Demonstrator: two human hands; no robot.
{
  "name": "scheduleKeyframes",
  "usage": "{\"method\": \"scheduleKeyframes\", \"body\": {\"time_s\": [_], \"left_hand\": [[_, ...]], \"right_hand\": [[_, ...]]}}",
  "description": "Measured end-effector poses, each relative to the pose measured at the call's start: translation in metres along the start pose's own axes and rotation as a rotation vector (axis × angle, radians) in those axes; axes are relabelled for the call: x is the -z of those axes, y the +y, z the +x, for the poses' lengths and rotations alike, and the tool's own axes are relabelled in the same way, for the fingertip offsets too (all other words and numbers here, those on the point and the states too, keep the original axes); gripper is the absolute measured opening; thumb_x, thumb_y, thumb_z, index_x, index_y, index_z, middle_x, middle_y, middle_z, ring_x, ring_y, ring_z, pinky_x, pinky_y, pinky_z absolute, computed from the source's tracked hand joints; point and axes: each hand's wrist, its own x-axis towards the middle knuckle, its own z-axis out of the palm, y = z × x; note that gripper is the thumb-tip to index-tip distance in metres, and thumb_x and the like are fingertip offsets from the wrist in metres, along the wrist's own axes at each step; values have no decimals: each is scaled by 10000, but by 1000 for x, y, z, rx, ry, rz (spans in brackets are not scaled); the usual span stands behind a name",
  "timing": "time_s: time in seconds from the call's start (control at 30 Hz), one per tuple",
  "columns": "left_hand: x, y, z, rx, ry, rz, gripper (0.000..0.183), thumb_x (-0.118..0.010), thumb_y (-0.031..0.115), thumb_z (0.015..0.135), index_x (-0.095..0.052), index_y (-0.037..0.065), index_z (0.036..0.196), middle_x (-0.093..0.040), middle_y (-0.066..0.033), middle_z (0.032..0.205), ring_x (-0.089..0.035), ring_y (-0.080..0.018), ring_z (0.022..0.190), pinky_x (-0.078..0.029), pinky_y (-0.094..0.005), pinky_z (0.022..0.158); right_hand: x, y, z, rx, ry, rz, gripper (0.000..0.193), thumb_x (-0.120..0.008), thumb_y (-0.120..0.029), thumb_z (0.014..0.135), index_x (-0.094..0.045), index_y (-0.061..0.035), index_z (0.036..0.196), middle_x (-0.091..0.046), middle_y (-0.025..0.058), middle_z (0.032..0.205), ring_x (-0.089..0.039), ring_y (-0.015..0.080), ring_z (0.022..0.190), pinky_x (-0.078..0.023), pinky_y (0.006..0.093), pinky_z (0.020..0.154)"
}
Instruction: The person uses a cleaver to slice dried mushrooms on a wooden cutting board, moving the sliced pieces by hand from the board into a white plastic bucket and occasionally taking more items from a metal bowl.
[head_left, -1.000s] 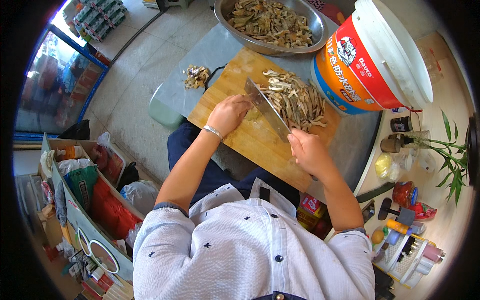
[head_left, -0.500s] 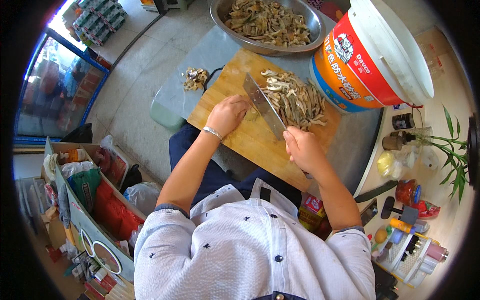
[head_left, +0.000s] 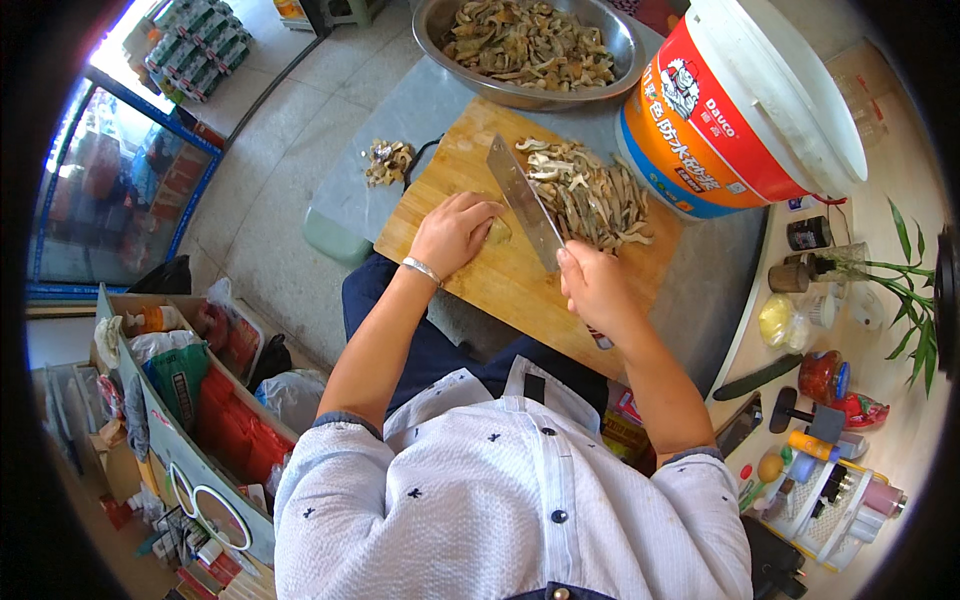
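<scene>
On a wooden cutting board [head_left: 520, 295], my left hand [head_left: 452, 232] lies with curled fingers pressing a pale brownish mushroom piece [head_left: 500, 232] to the wood. My right hand [head_left: 597, 285] is wrapped round the handle of a cleaver [head_left: 524, 203]. Its broad blade stands between my left fingers and a heap of sliced mushrooms [head_left: 590, 195], with the edge near the board. A small pile of mushroom trimmings [head_left: 387, 162] sits beyond the board's left edge. Part of the piece under my left fingers is hidden.
Behind the board stands a metal basin [head_left: 540, 98] of mushrooms. A large white bucket [head_left: 715, 130] with a coloured label is close on the right. A side counter [head_left: 745, 350] holds jars, a plant and a cucumber. At left are an open box [head_left: 150, 375] and a glass-fronted cabinet [head_left: 120, 190].
My right hand and the cleaver have shifted slightly up and to the left. My left hand stays at nearly the same place on the board. The whole view has shifted slightly.
</scene>
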Motion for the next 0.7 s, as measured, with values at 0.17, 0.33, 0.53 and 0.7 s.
{"method": "scheduleKeyframes", "body": {"time_s": [0.17, 0.33, 0.53, 0.7], "left_hand": [[-1, -8, -6, -38, -46, 25, 122, -671, 66, 776, -678, 82, 896, -632, -73, 945, -619, -276, 878, -517, -364, 756], [0, -8, -8, -23, -49, 29, 111, -677, 65, 769, -677, 72, 880, -635, -73, 937, -623, -273, 869, -519, -364, 749], [0, -5, -5, -27, -28, 82, 92, -675, 71, 770, -677, 68, 862, -641, -72, 922, -627, -272, 859, -519, -362, 741], [1, -3, -6, -2, -26, 46, 75, -670, 84, 771, -672, 68, 844, -640, -72, 925, -627, -270, 863, -519, -359, 746]], "right_hand": [[9, -8, -17, 49, -60, -83, 287, -468, -242, 962, -516, -19, 788, -560, 215, 638, -575, 409, 625, -426, 488, 568], [13, -11, -15, 111, -113, -164, 291, -474, -246, 955, -524, -6, 798, -566, 243, 683, -559, 451, 679, -425, 504, 590], [3, -8, 8, 86, -87, -54, 301, -457, -231, 967, -513, 6, 789, -555, 213, 624, -574, 389, 588, -437, 471, 560], [5, -13, -3, -8, -35, 91, 305, -452, -221, 980, -495, -9, 765, -520, 154, 545, -553, 268, 443, -430, 409, 484]]}}
